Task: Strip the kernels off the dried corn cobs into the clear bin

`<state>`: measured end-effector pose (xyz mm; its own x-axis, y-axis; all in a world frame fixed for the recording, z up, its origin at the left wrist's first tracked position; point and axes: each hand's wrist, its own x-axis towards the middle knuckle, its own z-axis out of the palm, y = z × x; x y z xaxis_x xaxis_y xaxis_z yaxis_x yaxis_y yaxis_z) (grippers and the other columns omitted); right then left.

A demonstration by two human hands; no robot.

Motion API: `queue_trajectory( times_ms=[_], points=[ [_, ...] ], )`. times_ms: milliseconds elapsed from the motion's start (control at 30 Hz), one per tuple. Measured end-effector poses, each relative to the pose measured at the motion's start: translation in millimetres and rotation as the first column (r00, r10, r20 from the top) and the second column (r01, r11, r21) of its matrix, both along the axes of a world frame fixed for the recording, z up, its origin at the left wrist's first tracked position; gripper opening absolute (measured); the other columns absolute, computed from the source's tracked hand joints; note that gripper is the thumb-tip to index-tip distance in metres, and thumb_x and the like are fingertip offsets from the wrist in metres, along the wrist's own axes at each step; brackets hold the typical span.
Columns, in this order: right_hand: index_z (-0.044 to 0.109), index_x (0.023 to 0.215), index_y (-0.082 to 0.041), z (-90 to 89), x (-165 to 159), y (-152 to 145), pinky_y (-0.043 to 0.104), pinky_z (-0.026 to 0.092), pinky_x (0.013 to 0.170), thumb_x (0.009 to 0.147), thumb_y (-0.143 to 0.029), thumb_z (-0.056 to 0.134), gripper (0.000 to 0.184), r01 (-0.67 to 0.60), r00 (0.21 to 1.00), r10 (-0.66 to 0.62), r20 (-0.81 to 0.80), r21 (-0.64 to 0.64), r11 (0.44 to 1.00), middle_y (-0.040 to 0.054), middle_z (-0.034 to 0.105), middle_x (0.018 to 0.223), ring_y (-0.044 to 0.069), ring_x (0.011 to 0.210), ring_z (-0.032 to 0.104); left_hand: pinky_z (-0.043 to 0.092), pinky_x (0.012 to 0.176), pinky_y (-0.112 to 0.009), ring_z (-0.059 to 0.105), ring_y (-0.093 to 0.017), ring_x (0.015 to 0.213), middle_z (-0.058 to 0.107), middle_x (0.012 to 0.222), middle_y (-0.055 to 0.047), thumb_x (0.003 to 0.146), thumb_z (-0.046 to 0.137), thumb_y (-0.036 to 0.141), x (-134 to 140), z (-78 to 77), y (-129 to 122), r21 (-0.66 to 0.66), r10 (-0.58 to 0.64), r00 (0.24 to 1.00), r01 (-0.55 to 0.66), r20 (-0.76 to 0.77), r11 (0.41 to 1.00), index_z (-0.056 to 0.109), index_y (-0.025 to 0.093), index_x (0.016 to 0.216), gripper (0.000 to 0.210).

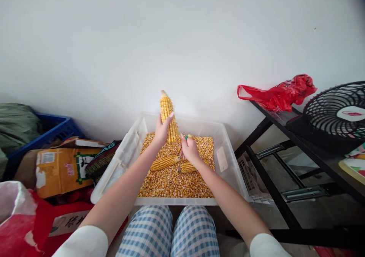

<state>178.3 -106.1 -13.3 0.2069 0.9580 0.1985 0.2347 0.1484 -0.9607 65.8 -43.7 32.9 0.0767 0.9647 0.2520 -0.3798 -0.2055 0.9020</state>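
My left hand point(163, 129) is wrapped round an ear of corn point(169, 116), raised and nearly upright above a translucent plastic bin point(231, 162). Close beside its lower end, my right hand point(189, 149) is closed on a thin tool with a green part point(186, 137); most of it is hidden by the fingers, so its exact kind is unclear. Loose corn kernels point(173, 186) cover the bin's floor. On them lie a second ear of corn point(164, 163) and a third ear point(189, 167), partly covered by my right hand and forearm.
A black table frame point(273, 188) stands at the right, with a red plastic bag point(281, 93) and a black fan point(339, 110) on top. To the left are a blue crate point(61, 129), an orange package point(64, 169) and a red bag point(42, 219). Behind the bin rises a white wall point(182, 40).
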Motion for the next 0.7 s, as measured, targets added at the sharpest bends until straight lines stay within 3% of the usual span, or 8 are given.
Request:
queue_trajectory(
  times_ms=[167,333,400,500,633,700],
  points=[
    [0.047,0.064,-0.019,16.9,2.6,-3.9,0.019,0.031,0.033,0.079,-0.059,0.034,0.045,0.022,0.981,-0.017,-0.194,0.027,0.999,-0.0044,0.046,0.038,0.009,0.030,0.041,0.047,0.048,-0.023,0.060,-0.014,0.055,0.058,0.063,-0.001,0.069,0.056,0.052,-19.7,3.3,14.8,-0.164,0.014,0.982,0.017,0.189,0.986,0.049,0.016,0.091,0.043],
    [0.046,0.060,-0.018,34.3,7.2,-8.3,0.020,0.042,0.059,0.081,-0.051,0.040,0.040,0.003,0.999,0.010,-0.052,0.244,0.970,-0.0006,0.053,0.060,0.009,0.059,0.053,0.049,0.048,-0.024,0.061,-0.016,0.055,0.059,0.059,-0.003,0.069,0.053,0.055,-23.4,7.5,14.4,-0.331,-0.041,0.948,0.150,0.315,0.932,0.052,0.014,0.085,0.044],
    [0.045,0.063,-0.019,33.9,5.8,-8.2,0.020,0.040,0.055,0.079,-0.051,0.044,0.036,-0.049,0.997,0.061,-0.056,0.193,0.980,-0.0034,0.047,0.057,0.008,0.054,0.048,0.049,0.048,-0.024,0.061,-0.016,0.055,0.059,0.058,-0.003,0.069,0.054,0.053,-21.1,8.4,11.9,-0.351,-0.060,0.933,0.192,0.354,0.916,0.053,0.014,0.085,0.043],
    [0.038,0.067,-0.021,27.0,-0.9,-6.8,0.018,0.031,0.041,0.072,-0.052,0.054,0.035,-0.150,0.962,0.156,-0.224,0.041,0.988,-0.0081,0.033,0.051,0.006,0.041,0.034,0.050,0.049,-0.024,0.061,-0.016,0.055,0.059,0.058,-0.003,0.068,0.055,0.052,-16.3,7.7,7.7,-0.345,-0.073,0.919,0.219,0.389,0.913,0.053,0.014,0.085,0.042],
    [0.035,0.075,-0.023,18.4,-13.0,-6.8,0.016,0.020,0.034,0.069,-0.048,0.061,0.036,-0.339,0.823,0.264,-0.502,-0.061,0.939,-0.0105,0.027,0.049,0.005,0.038,0.022,0.050,0.049,-0.026,0.060,-0.016,0.055,0.060,0.062,-0.003,0.068,0.056,0.052,-8.5,4.7,1.9,-0.310,-0.109,0.909,0.247,0.402,0.918,0.053,0.015,0.085,0.041],
    [0.037,0.085,-0.025,17.8,-17.4,-7.9,0.016,0.015,0.033,0.071,-0.048,0.059,0.035,-0.371,0.761,0.264,-0.593,-0.064,0.926,-0.0115,0.027,0.047,0.004,0.037,0.018,0.050,0.050,-0.026,0.060,-0.016,0.055,0.060,0.062,-0.003,0.068,0.056,0.052,-4.6,3.4,-0.7,-0.295,-0.115,0.903,0.253,0.414,0.922,0.052,0.015,0.084,0.041]
  ],
)
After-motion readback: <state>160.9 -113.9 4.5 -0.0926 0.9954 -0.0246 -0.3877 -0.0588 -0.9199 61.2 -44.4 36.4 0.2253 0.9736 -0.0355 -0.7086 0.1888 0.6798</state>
